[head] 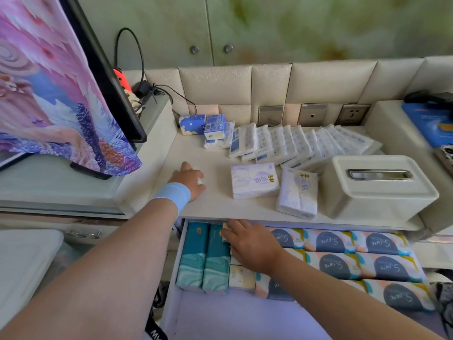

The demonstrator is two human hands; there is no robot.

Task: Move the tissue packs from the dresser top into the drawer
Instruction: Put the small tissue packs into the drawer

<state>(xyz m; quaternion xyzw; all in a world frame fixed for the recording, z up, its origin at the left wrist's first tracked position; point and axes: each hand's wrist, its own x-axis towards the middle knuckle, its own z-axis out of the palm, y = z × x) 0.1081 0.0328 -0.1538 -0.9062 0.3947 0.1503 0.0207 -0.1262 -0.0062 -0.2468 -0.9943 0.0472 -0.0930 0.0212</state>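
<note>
Likely light, soft, slippery tissue packs on the dresser top suit pinching across narrow sides; right hand holds a small pack in the drawer, while the grip of the left hand is unclear.
</note>
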